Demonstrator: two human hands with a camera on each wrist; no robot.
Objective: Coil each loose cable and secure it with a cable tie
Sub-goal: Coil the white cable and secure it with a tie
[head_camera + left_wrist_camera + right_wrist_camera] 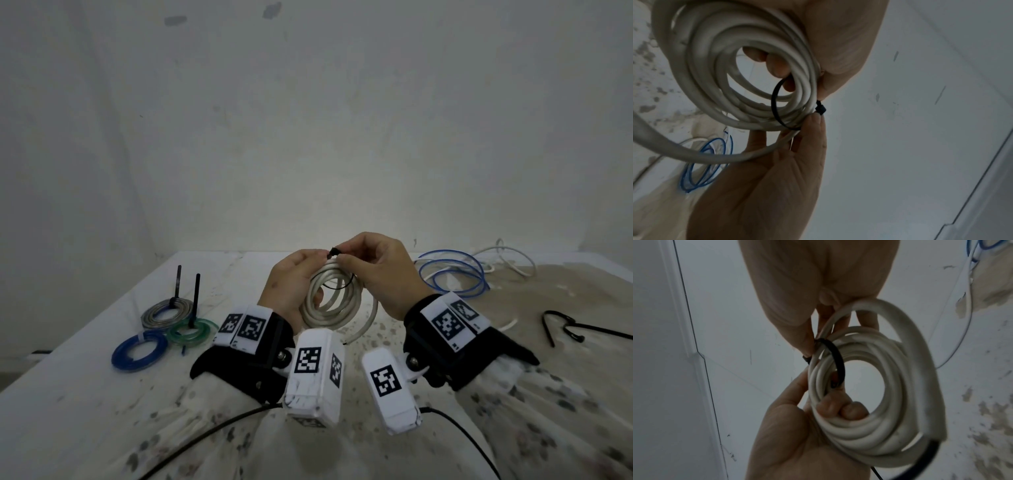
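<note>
Coil of thick white round cable (330, 301), held above the stained white table (85, 394); left hand (291, 287) fingers curled through it, right hand (380, 270) pinching thin black plastic cable tie (777, 105) looped round it. Step: securing; next, probably pull tail tight

Head view downward; wrist views close (shared white coil (719, 68))

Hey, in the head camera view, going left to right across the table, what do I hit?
Blue tied coil → green tied coil → left hand → white coil → right hand → loose blue cable → black hook-shaped item.
</note>
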